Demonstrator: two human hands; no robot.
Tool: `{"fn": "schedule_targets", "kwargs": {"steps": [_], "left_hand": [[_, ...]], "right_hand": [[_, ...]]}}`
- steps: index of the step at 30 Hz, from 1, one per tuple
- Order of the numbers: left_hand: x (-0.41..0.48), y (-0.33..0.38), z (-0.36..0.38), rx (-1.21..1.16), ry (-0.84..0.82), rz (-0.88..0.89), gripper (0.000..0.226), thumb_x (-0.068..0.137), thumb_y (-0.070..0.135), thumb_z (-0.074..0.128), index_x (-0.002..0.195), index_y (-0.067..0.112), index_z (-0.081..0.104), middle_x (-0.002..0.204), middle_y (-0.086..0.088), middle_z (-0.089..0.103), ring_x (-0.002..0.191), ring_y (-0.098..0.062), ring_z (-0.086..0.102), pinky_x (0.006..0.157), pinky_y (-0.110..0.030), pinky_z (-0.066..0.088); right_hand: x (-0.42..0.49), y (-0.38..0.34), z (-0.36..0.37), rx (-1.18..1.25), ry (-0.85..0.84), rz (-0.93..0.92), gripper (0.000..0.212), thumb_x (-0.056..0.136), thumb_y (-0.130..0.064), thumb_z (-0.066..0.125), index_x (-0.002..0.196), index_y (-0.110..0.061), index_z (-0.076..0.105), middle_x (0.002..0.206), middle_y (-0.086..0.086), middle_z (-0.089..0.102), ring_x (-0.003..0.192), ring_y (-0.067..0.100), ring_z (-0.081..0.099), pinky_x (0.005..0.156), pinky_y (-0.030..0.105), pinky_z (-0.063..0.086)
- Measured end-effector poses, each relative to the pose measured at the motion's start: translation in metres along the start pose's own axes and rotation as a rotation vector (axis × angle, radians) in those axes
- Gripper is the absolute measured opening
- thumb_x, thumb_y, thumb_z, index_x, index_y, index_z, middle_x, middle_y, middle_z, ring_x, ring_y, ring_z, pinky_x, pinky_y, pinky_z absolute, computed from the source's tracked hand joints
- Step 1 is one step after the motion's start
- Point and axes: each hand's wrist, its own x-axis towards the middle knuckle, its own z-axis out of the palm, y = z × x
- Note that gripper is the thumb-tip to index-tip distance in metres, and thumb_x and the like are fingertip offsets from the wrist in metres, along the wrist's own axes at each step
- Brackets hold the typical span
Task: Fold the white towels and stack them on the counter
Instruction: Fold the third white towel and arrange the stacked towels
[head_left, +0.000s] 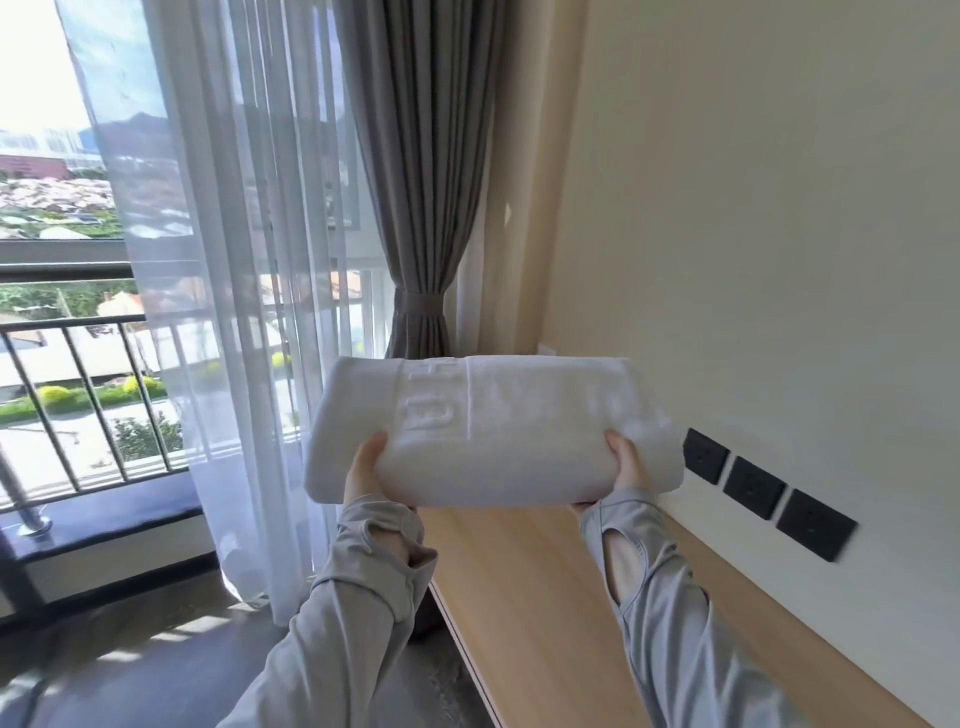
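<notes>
A folded white towel (498, 426) with an embossed pattern is held in the air in front of me, above the far end of the light wooden counter (545, 597). My left hand (363, 467) grips its left end, thumb on top and fingers hidden underneath. My right hand (626, 462) grips the right end the same way. Both arms wear grey sleeves. The towel hides the far end of the counter.
The counter runs along a cream wall with three black sockets (753, 488) on the right. A grey curtain (415, 208) tied at its middle hangs behind the towel. Sheer white curtains (234, 312) cover a balcony window on the left, with dark floor below.
</notes>
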Motion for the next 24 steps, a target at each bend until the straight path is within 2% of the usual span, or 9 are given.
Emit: {"fn": "schedule_targets", "kwargs": {"steps": [4,8,10,12,15,16,19,20,24], "left_hand": [[0.048,0.017,0.013,0.001,0.016,0.02,0.031,0.074,0.03,0.073,0.092,0.013,0.054,0.1,-0.006,0.062,0.091,-0.026,0.06,0.092,-0.042,0.051],[0.106,0.029,0.036,-0.002,-0.008,0.021,0.027,0.075,0.03,0.073,0.086,0.014,0.054,0.094,-0.004,0.062,0.09,-0.025,0.06,0.09,-0.04,0.051],[0.135,0.031,0.051,0.015,0.013,0.02,0.028,0.074,0.03,0.074,0.084,0.014,0.053,0.09,-0.003,0.062,0.084,-0.023,0.06,0.084,-0.039,0.052],[0.163,0.032,0.07,0.025,0.014,0.002,0.028,0.074,0.029,0.074,0.083,0.015,0.052,0.089,-0.002,0.061,0.079,-0.021,0.06,0.078,-0.036,0.05],[0.202,0.033,0.097,0.034,-0.018,-0.021,0.025,0.075,0.029,0.073,0.085,0.016,0.054,0.092,-0.002,0.062,0.081,-0.021,0.06,0.079,-0.037,0.05],[0.215,0.031,0.106,0.048,-0.019,-0.028,0.026,0.074,0.03,0.073,0.084,0.016,0.053,0.093,-0.003,0.062,0.082,-0.021,0.06,0.081,-0.037,0.051],[0.249,0.021,0.131,0.099,-0.023,-0.056,0.029,0.072,0.031,0.075,0.084,0.017,0.052,0.093,-0.003,0.061,0.084,-0.023,0.06,0.082,-0.038,0.051],[0.26,0.017,0.14,0.111,-0.047,-0.065,0.028,0.072,0.031,0.074,0.085,0.018,0.054,0.094,-0.003,0.062,0.085,-0.023,0.06,0.082,-0.039,0.052],[0.304,-0.003,0.174,0.174,-0.166,-0.109,0.024,0.073,0.031,0.073,0.091,0.02,0.061,0.098,-0.005,0.065,0.089,-0.027,0.062,0.087,-0.046,0.051]], "right_hand": [[0.039,0.018,0.037,-0.021,-0.017,0.024,0.032,0.075,-0.033,0.069,0.104,-0.026,0.057,0.1,0.001,0.061,0.079,0.021,0.059,0.067,0.036,0.051],[0.091,0.035,0.07,0.002,-0.004,0.035,0.021,0.074,-0.034,0.07,0.084,-0.025,0.055,0.09,0.002,0.061,0.074,0.021,0.059,0.062,0.035,0.051],[0.119,0.039,0.086,0.019,0.016,0.044,0.022,0.074,-0.033,0.071,0.08,-0.025,0.052,0.084,0.002,0.059,0.072,0.02,0.058,0.059,0.035,0.05],[0.146,0.04,0.102,0.04,0.026,0.062,0.022,0.074,-0.033,0.071,0.08,-0.024,0.052,0.085,0.003,0.059,0.074,0.021,0.058,0.064,0.038,0.052],[0.18,0.04,0.119,0.086,0.015,0.081,0.027,0.069,-0.035,0.073,0.085,-0.024,0.055,0.097,0.005,0.061,0.089,0.027,0.061,0.086,0.048,0.052],[0.19,0.039,0.124,0.106,0.024,0.072,0.027,0.069,-0.034,0.074,0.085,-0.025,0.055,0.097,0.005,0.061,0.09,0.028,0.061,0.085,0.049,0.052],[0.217,0.03,0.133,0.122,0.068,0.005,0.02,0.073,-0.03,0.072,0.082,-0.026,0.055,0.087,0.002,0.062,0.077,0.023,0.061,0.061,0.038,0.052],[0.225,0.026,0.135,0.131,0.073,-0.01,0.018,0.074,-0.03,0.072,0.084,-0.025,0.057,0.089,0.002,0.063,0.078,0.022,0.061,0.059,0.036,0.052],[0.258,0.019,0.137,0.174,0.121,-0.1,0.031,0.074,-0.031,0.073,0.102,-0.024,0.063,0.103,0.002,0.066,0.095,0.024,0.064,0.076,0.041,0.055]]}}
